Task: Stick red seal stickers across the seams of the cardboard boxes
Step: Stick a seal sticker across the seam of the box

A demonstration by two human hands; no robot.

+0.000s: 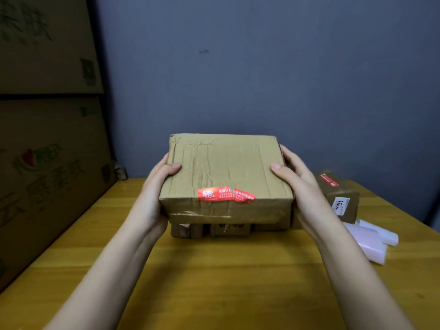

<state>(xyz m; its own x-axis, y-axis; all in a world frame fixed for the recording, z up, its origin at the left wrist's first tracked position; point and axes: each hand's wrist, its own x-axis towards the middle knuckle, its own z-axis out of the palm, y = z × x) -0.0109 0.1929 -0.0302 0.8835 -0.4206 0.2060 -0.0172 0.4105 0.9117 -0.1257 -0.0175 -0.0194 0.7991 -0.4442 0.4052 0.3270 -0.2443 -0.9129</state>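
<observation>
A person holds a creased, brown, flat cardboard box point(226, 170) between both hands above a yellow wooden table point(214, 282), in front of a grey-blue wall point(262, 67). The left hand point(158, 186) clasps the box's left side, thumb curled over the top face, fingers hidden behind the edge. The right hand point(294, 177) grips the right side the same way, thumb lying on top. Two red seal stickers with white print point(226, 194) sit side by side, overlapping, on the top face at its near edge; the right one looks folded a little over that edge. Beneath the held box, small brown cardboard boxes point(209, 229) stand on the table, partly hidden; whether the held box rests on them cannot be told. To the right lies another brown cardboard box with a red sticker and a white label point(340, 198), and just beside it, clear plastic-wrapped white packs point(371, 239). Large printed cardboard cartons point(47, 139) are stacked along the left.
</observation>
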